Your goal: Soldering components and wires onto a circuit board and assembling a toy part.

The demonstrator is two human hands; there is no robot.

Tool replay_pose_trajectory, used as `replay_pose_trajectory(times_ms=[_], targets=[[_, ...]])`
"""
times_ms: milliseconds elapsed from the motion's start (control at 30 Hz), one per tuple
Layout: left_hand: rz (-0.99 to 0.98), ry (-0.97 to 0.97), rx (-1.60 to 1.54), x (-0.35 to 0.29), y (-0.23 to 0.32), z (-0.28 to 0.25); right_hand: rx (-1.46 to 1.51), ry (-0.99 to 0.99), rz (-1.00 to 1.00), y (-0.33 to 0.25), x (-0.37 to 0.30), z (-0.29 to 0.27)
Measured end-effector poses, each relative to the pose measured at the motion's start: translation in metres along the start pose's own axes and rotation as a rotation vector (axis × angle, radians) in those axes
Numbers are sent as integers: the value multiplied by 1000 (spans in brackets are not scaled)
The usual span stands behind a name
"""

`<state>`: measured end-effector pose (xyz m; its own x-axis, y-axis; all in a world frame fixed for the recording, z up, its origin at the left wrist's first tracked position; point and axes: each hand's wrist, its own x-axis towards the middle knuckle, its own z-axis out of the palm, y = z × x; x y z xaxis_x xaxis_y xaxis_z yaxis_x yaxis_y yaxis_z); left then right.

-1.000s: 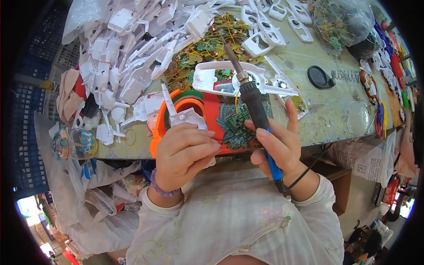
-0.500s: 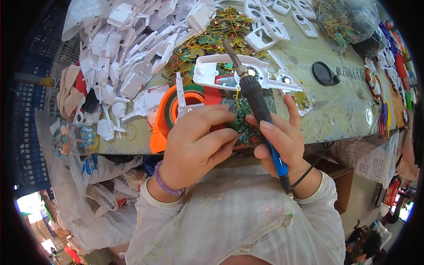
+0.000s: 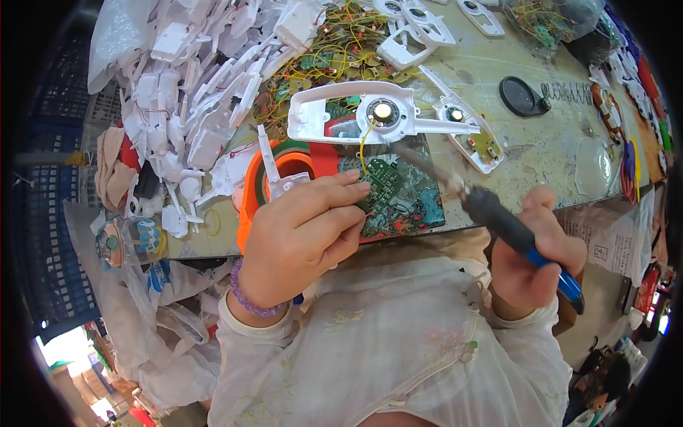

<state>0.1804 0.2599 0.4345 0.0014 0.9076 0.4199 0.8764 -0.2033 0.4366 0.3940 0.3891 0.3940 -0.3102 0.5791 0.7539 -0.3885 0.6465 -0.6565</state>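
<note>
Between the fingertips of my left hand [image 3: 309,220] is the edge of a small green circuit board [image 3: 382,186]. A yellow wire [image 3: 363,146] runs from the board up to a round part with a bright centre in a white plastic housing [image 3: 324,94]. My right hand [image 3: 537,252] is closed around a blue and black soldering iron [image 3: 509,224]. Its tip points up and left, near the lower edge of the housing. Board and housing lie over a dark, solder-stained work plate [image 3: 427,203]. An orange tape dispenser [image 3: 250,203] stands beside my left hand.
White plastic housings [image 3: 167,107] are heaped at the left. Behind the work lies a pile of circuit boards with yellow wires [image 3: 348,53]. A second housing piece [image 3: 469,132] sits to the right, near a black round holder [image 3: 525,105] with a metal coil [image 3: 569,92].
My right hand has moved right and away from the board, swinging the soldering iron so its tip points left. The left hand stays at the board, whose surface is now more exposed.
</note>
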Motion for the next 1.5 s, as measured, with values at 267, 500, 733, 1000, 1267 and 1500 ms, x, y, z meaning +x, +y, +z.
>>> replay_pose_trajectory(times_ms=[267,500,733,1000,1267,1500], targets=[[-3,-5,26,2,2,-2,23,-83,-110,-6,-18,-8],[-22,-11,19,2,4,-1,21,-92,-128,-8,-21,-10],[-52,-15,6,1,5,-1,27,-102,-142,-7,-21,-7],[-25,-2,10,-1,2,0,34,-99,-168,-10,-19,-5],[6,5,9,0,-1,2,-30,-186,-259,-14,-15,-8],[2,21,19,-1,0,2,-16,-371,-435,-12,-12,-11]])
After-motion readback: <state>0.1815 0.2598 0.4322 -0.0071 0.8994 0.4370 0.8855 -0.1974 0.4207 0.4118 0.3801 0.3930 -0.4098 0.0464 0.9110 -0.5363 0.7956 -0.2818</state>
